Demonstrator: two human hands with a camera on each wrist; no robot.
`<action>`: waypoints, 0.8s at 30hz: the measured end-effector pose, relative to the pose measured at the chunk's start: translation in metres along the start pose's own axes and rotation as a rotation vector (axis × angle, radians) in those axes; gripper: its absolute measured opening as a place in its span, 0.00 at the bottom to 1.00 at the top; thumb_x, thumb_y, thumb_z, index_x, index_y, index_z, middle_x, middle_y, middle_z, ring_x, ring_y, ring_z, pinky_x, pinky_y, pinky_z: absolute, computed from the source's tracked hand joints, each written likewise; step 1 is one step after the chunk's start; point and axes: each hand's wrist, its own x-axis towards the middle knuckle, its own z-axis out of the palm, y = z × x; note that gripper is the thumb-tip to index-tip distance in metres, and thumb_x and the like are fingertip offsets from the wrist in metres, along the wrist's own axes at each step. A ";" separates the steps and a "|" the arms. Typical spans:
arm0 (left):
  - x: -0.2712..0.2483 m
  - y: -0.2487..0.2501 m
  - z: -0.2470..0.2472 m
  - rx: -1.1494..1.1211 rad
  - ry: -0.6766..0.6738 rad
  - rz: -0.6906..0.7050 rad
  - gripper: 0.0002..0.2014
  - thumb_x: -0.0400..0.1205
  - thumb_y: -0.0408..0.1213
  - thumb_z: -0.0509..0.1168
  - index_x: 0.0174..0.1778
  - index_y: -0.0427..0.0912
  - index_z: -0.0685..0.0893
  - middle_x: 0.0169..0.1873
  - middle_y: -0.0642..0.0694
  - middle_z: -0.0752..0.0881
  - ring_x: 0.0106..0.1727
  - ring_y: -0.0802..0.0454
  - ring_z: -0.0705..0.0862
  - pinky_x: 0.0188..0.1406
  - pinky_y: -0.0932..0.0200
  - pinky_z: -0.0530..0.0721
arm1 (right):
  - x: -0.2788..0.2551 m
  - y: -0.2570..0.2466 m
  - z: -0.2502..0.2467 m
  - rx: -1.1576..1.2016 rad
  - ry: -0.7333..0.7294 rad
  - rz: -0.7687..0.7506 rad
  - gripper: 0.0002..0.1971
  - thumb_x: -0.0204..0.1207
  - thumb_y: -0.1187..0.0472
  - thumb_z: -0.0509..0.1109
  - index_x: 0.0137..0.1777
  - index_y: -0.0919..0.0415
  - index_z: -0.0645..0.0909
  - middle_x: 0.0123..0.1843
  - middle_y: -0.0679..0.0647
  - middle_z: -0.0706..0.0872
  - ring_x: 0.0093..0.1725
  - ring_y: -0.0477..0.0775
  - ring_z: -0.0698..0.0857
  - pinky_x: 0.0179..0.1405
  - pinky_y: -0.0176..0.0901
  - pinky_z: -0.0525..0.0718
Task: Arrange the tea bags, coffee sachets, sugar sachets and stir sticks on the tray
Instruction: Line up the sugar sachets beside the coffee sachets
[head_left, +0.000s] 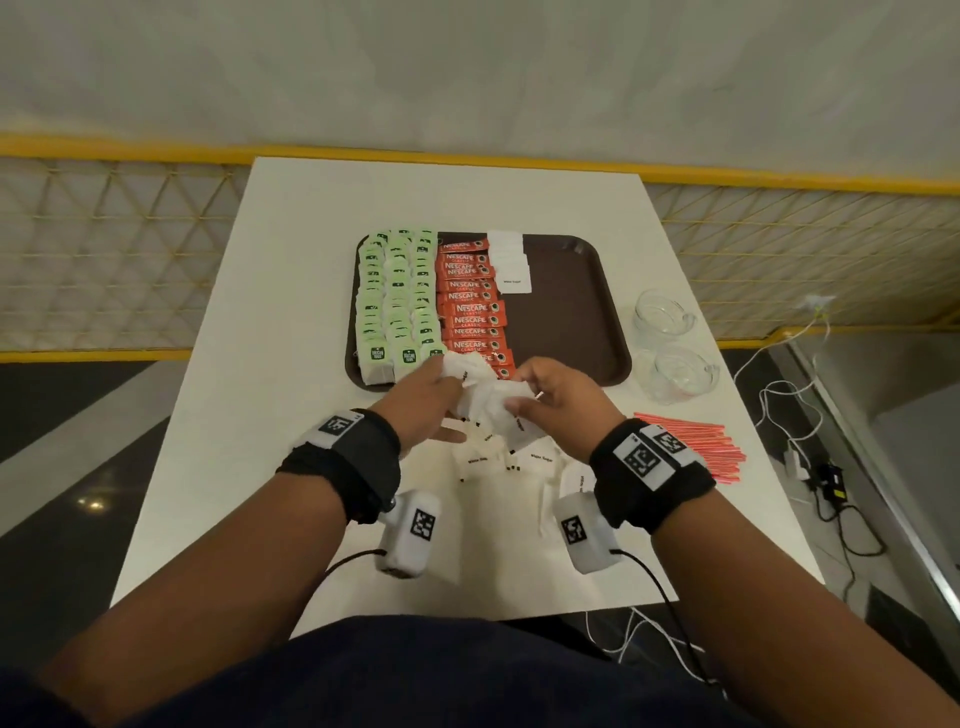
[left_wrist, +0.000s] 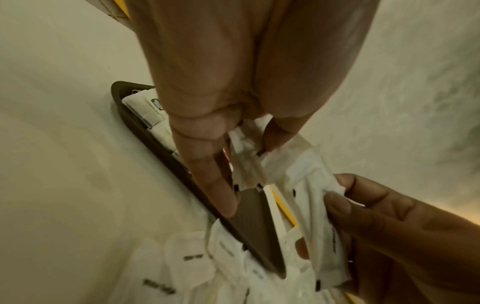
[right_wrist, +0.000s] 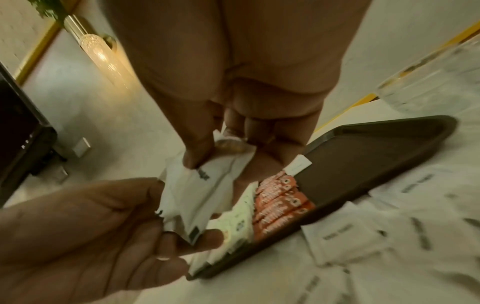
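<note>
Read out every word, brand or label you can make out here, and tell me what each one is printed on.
"NESCAFE CLASSIC": on the red coffee sachets in the tray.
"White Sugar": on the white sugar sachets in the tray, and on the loose ones on the table.
Green tea bag tags: dark logo, too small to read.
Wristband markers: black-and-white code patterns, no words.

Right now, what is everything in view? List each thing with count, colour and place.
tray: one, dark brown, mid-table
tea bags: many, green and white, tray's left columns
coffee sachets: a column, red-orange, beside the tea bags
sugar sachets on tray: a few, white, far end
sugar sachets in hands: a bunch, white
loose sugar sachets: several, white, table near edge
stir sticks: a bundle, red, table right
glass cups: two, clear, right of tray
table: one, white
left hand: grips the bunch
right hand: pinches the bunch
</note>
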 end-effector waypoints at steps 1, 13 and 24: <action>-0.001 0.005 -0.002 -0.083 -0.010 -0.007 0.16 0.86 0.34 0.55 0.68 0.48 0.76 0.62 0.41 0.84 0.60 0.40 0.86 0.49 0.43 0.90 | 0.004 -0.007 -0.003 0.033 -0.003 -0.014 0.05 0.78 0.57 0.73 0.49 0.48 0.78 0.43 0.42 0.83 0.42 0.40 0.82 0.41 0.32 0.78; -0.001 0.037 -0.013 -0.467 -0.211 0.085 0.21 0.83 0.38 0.68 0.72 0.45 0.76 0.64 0.41 0.86 0.61 0.42 0.87 0.48 0.45 0.89 | 0.060 -0.035 -0.019 0.113 -0.002 -0.086 0.12 0.65 0.55 0.85 0.43 0.53 0.84 0.35 0.50 0.82 0.35 0.46 0.80 0.46 0.50 0.85; 0.059 0.052 -0.007 -0.548 0.028 0.172 0.20 0.81 0.27 0.69 0.69 0.41 0.79 0.63 0.38 0.86 0.59 0.44 0.88 0.49 0.53 0.91 | 0.092 -0.007 -0.035 0.473 0.077 0.153 0.15 0.73 0.50 0.77 0.49 0.60 0.82 0.41 0.56 0.90 0.35 0.48 0.88 0.36 0.42 0.87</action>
